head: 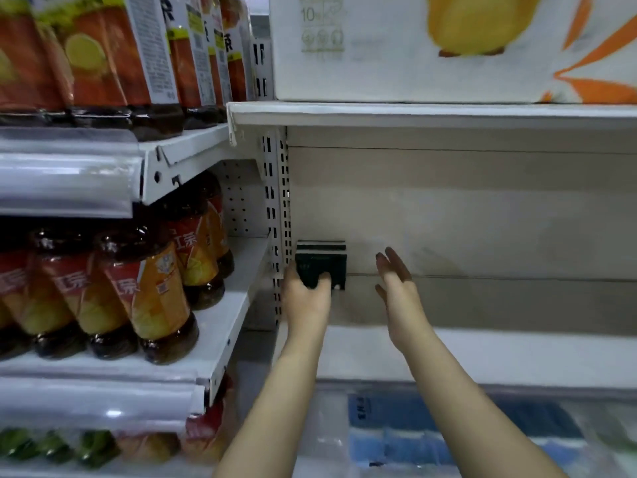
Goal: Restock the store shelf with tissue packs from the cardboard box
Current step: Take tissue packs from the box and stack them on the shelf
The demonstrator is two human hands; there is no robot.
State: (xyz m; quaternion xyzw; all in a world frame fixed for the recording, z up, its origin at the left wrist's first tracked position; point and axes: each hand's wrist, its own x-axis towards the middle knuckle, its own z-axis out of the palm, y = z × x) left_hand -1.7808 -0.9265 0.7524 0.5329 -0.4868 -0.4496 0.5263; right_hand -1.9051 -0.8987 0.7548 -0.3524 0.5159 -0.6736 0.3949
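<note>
A dark green tissue pack (322,260) with a white band along its top stands at the back left corner of the white shelf (499,353), against the beige back panel. My left hand (305,294) grips the pack from the front, fingers curled over its lower edge. To the right, my right hand (396,288) hovers with straight, spread fingers, apart from the pack and holding nothing. The cardboard box is out of view.
A perforated white upright (275,215) borders the shelf on the left. Beyond it stand rows of orange-labelled drink bottles (151,294). Above, a big white pack with yellow and orange print (448,46) fills the upper shelf. Blue packs (431,432) lie on the shelf below.
</note>
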